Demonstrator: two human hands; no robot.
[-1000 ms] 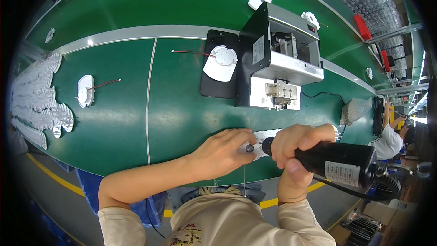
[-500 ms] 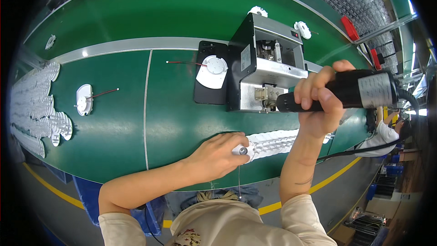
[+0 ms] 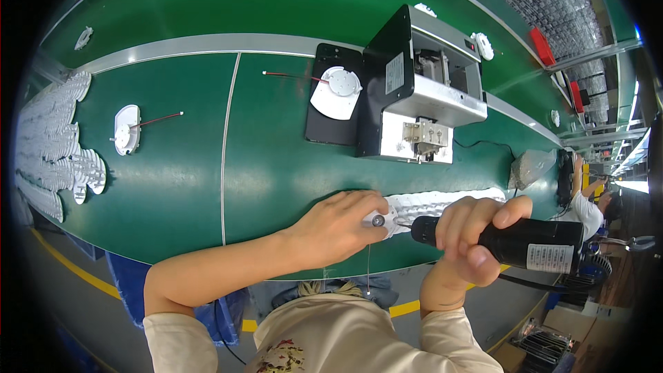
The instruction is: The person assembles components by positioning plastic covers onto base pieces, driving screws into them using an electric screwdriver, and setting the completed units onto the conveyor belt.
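Note:
My left hand [image 3: 335, 229] is closed on a white plastic part [image 3: 376, 221] with a round metal centre, held down on the green bench. A thin wire hangs from it over the front edge. Wrapped in the fingers of my right hand [image 3: 473, 238] is a black electric screwdriver [image 3: 535, 242]. It lies nearly level, its bit pointing left at the white part's right side; whether the tip touches cannot be made out. From there a row of nested white parts [image 3: 449, 202] runs right, partly behind my right hand.
Behind my hands stands a silver and black screw feeder [image 3: 445, 105]. Left of it, a white part with a red wire [image 3: 335, 102] lies on a black phone [image 3: 331, 131]. Farther left are another wired part [image 3: 127, 131] and stacked white parts [image 3: 52, 135]. A person [image 3: 587, 214] sits far right.
My right hand has brought the screwdriver from the screw feeder down toward the white part under my left hand. The left hand keeps its hold; the whole view has shifted slightly.

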